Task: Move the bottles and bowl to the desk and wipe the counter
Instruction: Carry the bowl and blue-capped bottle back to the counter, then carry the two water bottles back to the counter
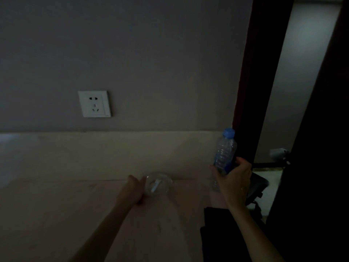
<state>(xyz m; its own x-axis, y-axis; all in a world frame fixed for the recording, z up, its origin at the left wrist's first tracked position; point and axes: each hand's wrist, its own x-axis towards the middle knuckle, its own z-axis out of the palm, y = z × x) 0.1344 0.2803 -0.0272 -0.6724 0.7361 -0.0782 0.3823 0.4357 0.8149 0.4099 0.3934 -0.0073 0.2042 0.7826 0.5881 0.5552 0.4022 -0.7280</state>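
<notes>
The room is dim. A clear plastic bottle [225, 150] with a blue cap and blue label is held upright above the counter's right end, its lower part inside my right hand [233, 178]. A clear glass bowl [160, 184] with something small and white inside sits on the pale counter [75, 214] by the back wall. My left hand [135, 190] is at the bowl's left rim, fingers curled against it. Whether the hand grips the bowl is unclear.
A white wall socket [95, 104] is above the counter at left. A dark door frame [255, 82] stands at the right, with a lit room beyond. A dark object [215, 229] sits past the counter's right edge.
</notes>
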